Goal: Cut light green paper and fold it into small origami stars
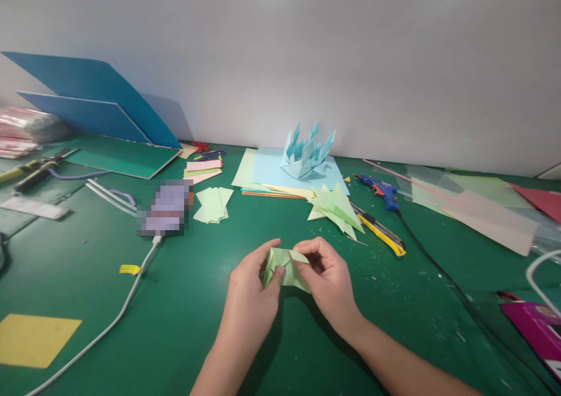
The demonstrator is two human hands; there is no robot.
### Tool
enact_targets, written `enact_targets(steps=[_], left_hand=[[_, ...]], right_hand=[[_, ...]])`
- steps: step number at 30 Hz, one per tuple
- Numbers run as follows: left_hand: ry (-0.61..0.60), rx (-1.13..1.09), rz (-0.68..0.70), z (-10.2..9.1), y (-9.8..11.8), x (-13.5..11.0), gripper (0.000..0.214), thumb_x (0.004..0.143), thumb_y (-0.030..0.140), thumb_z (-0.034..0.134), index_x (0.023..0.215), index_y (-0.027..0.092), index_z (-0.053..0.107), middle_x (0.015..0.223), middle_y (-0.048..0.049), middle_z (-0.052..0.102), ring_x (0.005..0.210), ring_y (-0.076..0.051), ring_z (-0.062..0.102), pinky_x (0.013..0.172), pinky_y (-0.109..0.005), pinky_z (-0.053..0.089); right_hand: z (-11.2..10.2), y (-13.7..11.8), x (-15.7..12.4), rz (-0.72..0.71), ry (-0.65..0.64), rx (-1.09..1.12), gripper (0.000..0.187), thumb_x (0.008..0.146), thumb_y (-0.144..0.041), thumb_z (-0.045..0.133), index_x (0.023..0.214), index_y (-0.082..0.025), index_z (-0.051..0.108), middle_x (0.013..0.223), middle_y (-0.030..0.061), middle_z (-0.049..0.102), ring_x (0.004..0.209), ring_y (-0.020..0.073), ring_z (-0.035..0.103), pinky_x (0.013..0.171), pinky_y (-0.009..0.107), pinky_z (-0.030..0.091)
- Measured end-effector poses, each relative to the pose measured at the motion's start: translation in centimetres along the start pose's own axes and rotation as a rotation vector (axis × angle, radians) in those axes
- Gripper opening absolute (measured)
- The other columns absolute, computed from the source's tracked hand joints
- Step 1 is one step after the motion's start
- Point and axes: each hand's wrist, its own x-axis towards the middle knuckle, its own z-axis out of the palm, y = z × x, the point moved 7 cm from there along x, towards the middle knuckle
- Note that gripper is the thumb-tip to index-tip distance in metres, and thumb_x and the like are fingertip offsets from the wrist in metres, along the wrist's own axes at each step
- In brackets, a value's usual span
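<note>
A small, partly folded piece of light green paper [284, 266] is pinched between both hands just above the green table mat [197, 302]. My left hand [252, 285] grips its left side with thumb and fingers closed. My right hand [326, 276] pinches its right side and top edge. Behind them lie a pile of folded light green paper pieces [335, 207] and a stack of flat green pieces [213, 204]. A light blue folded paper crown shape [307, 150] stands on light blue and green sheets [267, 171] near the white wall.
A yellow utility knife [381, 232] and a blue glue gun [380, 189] with its black cord lie to the right. A blurred phone [166, 208] with a white cable, pliers [37, 170], blue boards [94, 101] and a yellow sheet [35, 340] are on the left. A magenta item [532, 329] sits far right.
</note>
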Motion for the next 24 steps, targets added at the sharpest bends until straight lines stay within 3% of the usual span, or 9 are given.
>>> enact_targets(steps=[7,15,24], left_hand=[[0.07,0.032,0.022,-0.3,0.8,-0.2,0.035,0.07,0.026,0.061,0.103,0.018,0.069,0.075,-0.0037,0.07,0.063,-0.018,0.061,0.059,-0.027,0.049],[0.111,0.138,0.076,-0.6,1.2,-0.3,0.029,0.074,0.026,0.056,0.098,0.019,0.069,0.073,-0.0036,0.068,0.064,-0.018,0.061,0.061,-0.028,0.05],[0.105,0.069,0.092,-0.7,1.0,-0.3,0.027,0.072,0.028,0.058,0.096,0.021,0.07,0.074,-0.0022,0.069,0.064,-0.017,0.06,0.059,-0.026,0.048]], right_hand=[[0.0,0.1,-0.2,0.005,0.008,0.009,0.005,0.072,-0.021,0.064,0.072,-0.02,0.059,0.072,0.0001,0.061,0.066,0.0143,0.058,0.059,0.025,0.05],[0.1,0.3,-0.3,0.024,-0.007,0.023,0.005,0.07,-0.02,0.064,0.072,-0.021,0.059,0.073,-0.001,0.061,0.067,0.0139,0.059,0.06,0.025,0.049],[0.5,0.1,-0.3,0.03,-0.05,0.096,0.005,0.074,-0.023,0.064,0.073,-0.02,0.06,0.078,0.0019,0.064,0.071,0.015,0.062,0.062,0.026,0.051]])
